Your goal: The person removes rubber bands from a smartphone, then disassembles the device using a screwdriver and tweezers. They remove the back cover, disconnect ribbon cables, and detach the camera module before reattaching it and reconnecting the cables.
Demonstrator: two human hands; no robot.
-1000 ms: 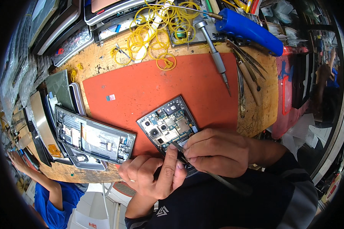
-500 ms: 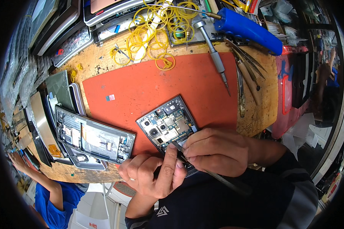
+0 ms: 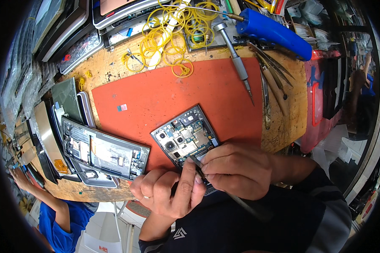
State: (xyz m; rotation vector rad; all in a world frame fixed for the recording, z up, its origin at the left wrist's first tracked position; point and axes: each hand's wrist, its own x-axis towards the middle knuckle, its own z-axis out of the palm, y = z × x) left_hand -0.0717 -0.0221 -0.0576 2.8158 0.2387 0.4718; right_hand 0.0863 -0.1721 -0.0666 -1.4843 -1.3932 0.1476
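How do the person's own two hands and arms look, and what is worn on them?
Both hands are bare, with no gloves. The left hand has a thin ring on one finger, and its forearm is uncovered. The right hand has no ring that shows; its arm wears a long dark sleeve with a grey stripe along it.

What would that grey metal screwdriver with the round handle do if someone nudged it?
The grey metal screwdriver would probably roll, since its shaft looks round. It seems stiff and fairly heavy. The orange rubber mat under its tip might slow it.
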